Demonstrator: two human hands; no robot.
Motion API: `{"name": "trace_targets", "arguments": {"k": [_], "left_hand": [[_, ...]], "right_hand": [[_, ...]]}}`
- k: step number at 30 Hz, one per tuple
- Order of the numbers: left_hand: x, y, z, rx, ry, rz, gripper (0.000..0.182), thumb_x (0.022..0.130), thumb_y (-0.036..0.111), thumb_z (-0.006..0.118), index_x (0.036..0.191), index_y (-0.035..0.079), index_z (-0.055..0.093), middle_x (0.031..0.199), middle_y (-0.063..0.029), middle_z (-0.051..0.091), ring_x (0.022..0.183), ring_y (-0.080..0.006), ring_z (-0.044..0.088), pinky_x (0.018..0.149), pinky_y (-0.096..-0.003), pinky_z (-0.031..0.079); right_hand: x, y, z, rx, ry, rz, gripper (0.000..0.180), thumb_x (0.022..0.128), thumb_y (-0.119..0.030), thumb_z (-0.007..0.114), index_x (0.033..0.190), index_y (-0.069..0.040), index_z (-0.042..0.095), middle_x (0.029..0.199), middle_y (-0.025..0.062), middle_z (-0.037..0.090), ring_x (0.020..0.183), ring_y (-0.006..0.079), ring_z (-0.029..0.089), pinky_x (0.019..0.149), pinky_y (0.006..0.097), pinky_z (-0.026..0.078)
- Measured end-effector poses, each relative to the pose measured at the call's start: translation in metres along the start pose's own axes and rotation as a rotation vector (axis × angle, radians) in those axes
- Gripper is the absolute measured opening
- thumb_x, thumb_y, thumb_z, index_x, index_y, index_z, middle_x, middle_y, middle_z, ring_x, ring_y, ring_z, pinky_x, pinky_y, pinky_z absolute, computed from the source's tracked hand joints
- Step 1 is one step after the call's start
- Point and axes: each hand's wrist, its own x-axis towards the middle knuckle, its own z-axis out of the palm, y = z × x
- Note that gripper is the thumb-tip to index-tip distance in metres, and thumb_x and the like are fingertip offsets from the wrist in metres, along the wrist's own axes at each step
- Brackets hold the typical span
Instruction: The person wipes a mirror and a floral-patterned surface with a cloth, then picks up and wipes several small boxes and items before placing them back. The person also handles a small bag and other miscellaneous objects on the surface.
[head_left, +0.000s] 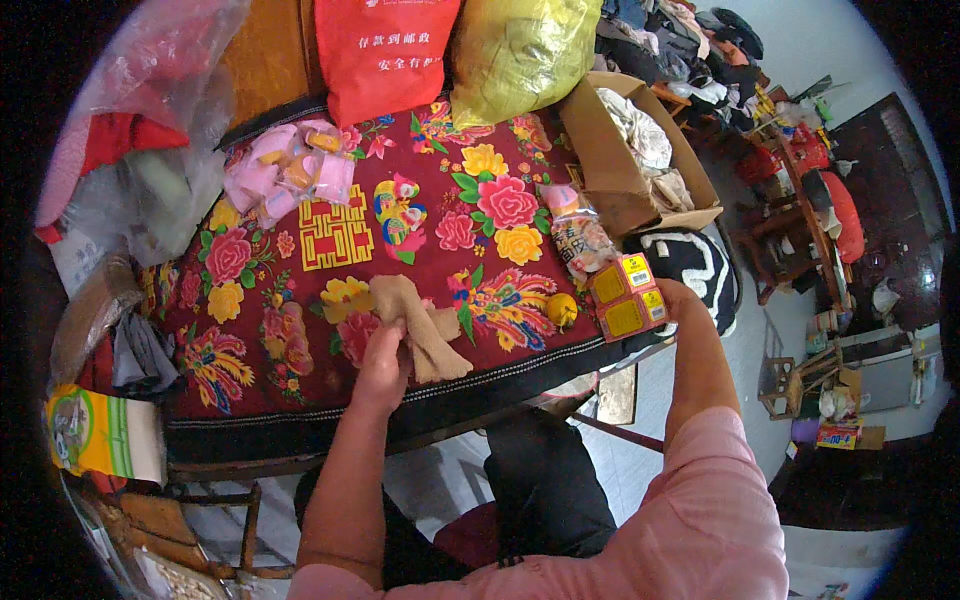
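Observation:
My left hand (387, 367) grips a crumpled tan cloth (424, 330), perhaps a sock, over the front part of the dark red floral cover (420, 281). At the right, my right hand (676, 298) is against the far side of small red-and-yellow boxes (628, 300), its fingers mostly hidden behind them. The boxes bear labels and printed codes. Touching them from behind is a clear food packet (577, 232) with printed writing. A small yellow round fruit (562, 309) lies just left of the boxes.
Pink wrapped packets (289, 169) lie at the back left. Behind stand a red bag (386, 60) and a full yellow sack (525, 56). An open cardboard box (611, 165) holds cloths. A yellow-green package (101, 435) sits at the left edge; piled clothes (667, 45) rise beyond.

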Motion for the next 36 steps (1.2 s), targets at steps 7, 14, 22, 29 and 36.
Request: {"name": "trace_targets", "arguments": {"k": [7, 14, 22, 29, 36], "left_hand": [[0.001, -0.003, -0.004, 0.262, -0.029, 0.012, 0.048, 0.110, 0.028, 0.039, 0.148, -0.002, 0.049, 0.145, -0.0109, 0.056, 0.136, -0.0224, 0.052, 0.116, -0.0390, 0.039], [-0.003, 0.000, 0.005, 0.069, -0.032, -0.006, 0.048, 0.110, 0.027, 0.039, 0.147, -0.002, 0.049, 0.145, -0.0105, 0.056, 0.134, -0.0223, 0.053, 0.115, -0.0388, 0.040], [-0.004, -0.001, 0.006, 0.241, -0.052, 0.078, 0.048, 0.109, 0.028, 0.042, 0.146, 0.000, 0.052, 0.143, -0.0094, 0.057, 0.133, -0.0217, 0.054, 0.113, -0.0389, 0.042], [-0.003, -0.007, 0.008, 0.057, 0.024, -0.045, 0.050, 0.109, 0.031, 0.042, 0.147, 0.000, 0.051, 0.143, -0.0094, 0.057, 0.132, -0.0225, 0.055, 0.114, -0.0390, 0.042], [-0.007, -0.012, 0.010, 0.072, -0.007, -0.052, 0.040, 0.107, 0.029, 0.049, 0.137, 0.003, 0.056, 0.130, -0.0059, 0.062, 0.122, -0.0186, 0.060, 0.106, -0.0368, 0.046]], "right_hand": [[-0.001, -0.013, 0.012, -0.432, 0.439, -0.129, 0.032, 0.092, -0.027, 0.070, 0.105, 0.001, 0.077, 0.104, 0.0140, 0.077, 0.088, 0.0267, 0.075, 0.076, 0.0413, 0.058], [0.005, -0.015, 0.007, -0.618, 0.595, -0.448, 0.030, 0.086, -0.031, 0.075, 0.112, -0.016, 0.080, 0.099, 0.0099, 0.078, 0.087, 0.0237, 0.073, 0.083, 0.0365, 0.056], [-0.095, -0.028, 0.057, -0.560, 1.092, -0.977, 0.035, 0.076, -0.020, 0.081, 0.107, -0.005, 0.078, 0.088, 0.0078, 0.073, 0.076, 0.0149, 0.067, 0.074, 0.0295, 0.054], [-0.134, 0.003, 0.079, 0.349, 0.571, -0.842, 0.026, 0.089, -0.019, 0.073, 0.108, -0.002, 0.070, 0.072, 0.0005, 0.059, 0.057, 0.0139, 0.051, 0.054, 0.0284, 0.043], [-0.114, 0.030, 0.093, -0.362, 0.921, -0.786, 0.047, 0.090, -0.041, 0.077, 0.114, -0.001, 0.072, 0.093, 0.0101, 0.072, 0.078, 0.0219, 0.068, 0.073, 0.0330, 0.055]]}}
